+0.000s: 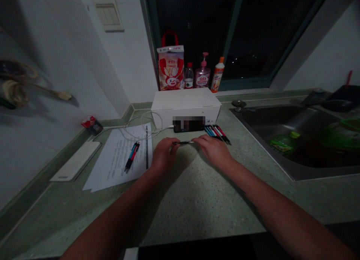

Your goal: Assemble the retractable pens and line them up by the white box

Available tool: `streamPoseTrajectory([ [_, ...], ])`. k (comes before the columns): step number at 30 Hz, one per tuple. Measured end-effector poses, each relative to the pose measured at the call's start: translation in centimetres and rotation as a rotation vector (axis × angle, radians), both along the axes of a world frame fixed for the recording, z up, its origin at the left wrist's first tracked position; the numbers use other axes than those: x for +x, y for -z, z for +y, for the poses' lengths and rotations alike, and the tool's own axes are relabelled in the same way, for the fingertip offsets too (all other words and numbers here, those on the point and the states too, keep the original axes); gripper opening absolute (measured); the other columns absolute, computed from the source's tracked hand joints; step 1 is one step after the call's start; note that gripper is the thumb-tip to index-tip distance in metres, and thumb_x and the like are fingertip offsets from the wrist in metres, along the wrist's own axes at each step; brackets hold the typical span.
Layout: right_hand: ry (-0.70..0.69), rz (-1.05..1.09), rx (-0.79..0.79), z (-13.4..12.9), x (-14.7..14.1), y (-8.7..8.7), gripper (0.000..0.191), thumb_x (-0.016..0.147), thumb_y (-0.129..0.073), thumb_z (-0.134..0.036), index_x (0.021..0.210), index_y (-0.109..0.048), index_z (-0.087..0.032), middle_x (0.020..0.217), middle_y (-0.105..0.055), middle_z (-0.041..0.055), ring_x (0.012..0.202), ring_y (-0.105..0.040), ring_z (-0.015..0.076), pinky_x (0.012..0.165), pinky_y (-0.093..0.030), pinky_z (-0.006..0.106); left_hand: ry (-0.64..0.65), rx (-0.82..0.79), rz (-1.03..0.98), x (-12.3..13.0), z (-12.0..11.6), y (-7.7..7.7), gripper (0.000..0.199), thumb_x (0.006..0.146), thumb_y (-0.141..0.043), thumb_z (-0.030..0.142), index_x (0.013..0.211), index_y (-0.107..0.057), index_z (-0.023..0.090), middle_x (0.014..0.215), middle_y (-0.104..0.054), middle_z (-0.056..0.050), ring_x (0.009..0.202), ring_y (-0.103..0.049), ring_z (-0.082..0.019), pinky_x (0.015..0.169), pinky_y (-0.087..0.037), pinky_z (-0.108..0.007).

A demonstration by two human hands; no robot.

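Note:
Between my hands, just above or on the counter, lies a thin dark pen, held level. My left hand is closed in a pinch on its left end, and my right hand pinches the lighter right end. The fingertips hide both ends of the pen. Beside my right hand, a row of several pens in blue, white and red leans near a phone. Left of my left hand, blue and red pens with dark grips rest on printed paper sheets.
Behind the phone stands a white box, with a white cable running leftward. A white power bank-like slab lies at left. Bottles and a red bag line the window. At right is a metal sink.

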State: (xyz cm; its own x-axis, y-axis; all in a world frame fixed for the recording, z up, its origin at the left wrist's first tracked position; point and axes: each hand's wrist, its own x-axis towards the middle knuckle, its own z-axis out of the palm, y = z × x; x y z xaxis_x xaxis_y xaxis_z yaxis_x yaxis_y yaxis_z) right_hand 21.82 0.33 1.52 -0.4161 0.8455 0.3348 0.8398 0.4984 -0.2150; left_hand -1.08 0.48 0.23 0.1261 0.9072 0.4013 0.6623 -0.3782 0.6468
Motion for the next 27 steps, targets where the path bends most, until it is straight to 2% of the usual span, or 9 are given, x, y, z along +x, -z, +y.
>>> streamPoseTrajectory([
  [3, -0.056, 0.069, -0.028, -0.03, -0.28, 0.31, 0.032, 0.101, -0.055, -0.014, 0.128, -0.07, -0.024, 0.115, -0.075, 0.0083, 0.102, -0.072, 0.0233, 0.086, -0.055, 0.035, 0.054, -0.044, -0.025, 0.42, -0.24, 0.19, 0.013, 0.09, -0.063, 0.018, 0.096, -0.074, 0.022, 0.097, -0.075, -0.005, 0.091, -0.068, -0.022, 0.088, -0.053, -0.037],
  [8, -0.055, 0.189, -0.057, 0.05, -0.3, 0.67, 0.017, 0.099, -0.061, -0.019, 0.111, -0.073, -0.022, 0.105, -0.077, 0.0085, 0.099, -0.072, 0.0238, 0.089, -0.056, 0.038, 0.033, -0.182, -0.191, 0.61, -0.36, 0.04, 0.011, 0.09, -0.064, 0.028, 0.091, -0.073, 0.023, 0.085, -0.076, -0.003, 0.082, -0.069, -0.021, 0.08, -0.056, -0.034],
  [13, -0.101, 0.197, -0.056, 0.01, -0.3, 0.73, 0.015, 0.099, -0.062, -0.019, 0.109, -0.073, -0.022, 0.104, -0.076, 0.0086, 0.101, -0.071, 0.0242, 0.089, -0.055, 0.039, 0.046, -0.268, -0.315, 0.56, -0.22, -0.09, 0.017, 0.09, -0.063, 0.035, 0.084, -0.071, 0.021, 0.076, -0.076, -0.003, 0.074, -0.07, -0.02, 0.074, -0.055, -0.033],
  [23, -0.136, 0.23, -0.092, 0.04, 0.03, 0.55, 0.023, 0.104, -0.053, -0.023, 0.114, -0.073, -0.021, 0.106, -0.077, 0.0093, 0.102, -0.071, 0.0248, 0.091, -0.054, 0.04, 0.121, -0.179, -0.282, 0.36, -0.13, 0.2, 0.009, 0.083, -0.067, 0.019, 0.089, -0.074, 0.021, 0.088, -0.077, -0.002, 0.081, -0.07, -0.018, 0.081, -0.057, -0.034],
  [27, -0.137, 0.195, -0.123, -0.03, -0.22, 0.5, 0.026, 0.106, -0.049, -0.024, 0.115, -0.073, -0.022, 0.105, -0.077, 0.009, 0.102, -0.071, 0.0242, 0.091, -0.054, 0.039, 0.132, -0.083, -0.25, 0.19, -0.06, 0.39, 0.009, 0.084, -0.067, 0.017, 0.086, -0.074, 0.021, 0.092, -0.076, -0.004, 0.085, -0.07, -0.019, 0.084, -0.058, -0.035],
])
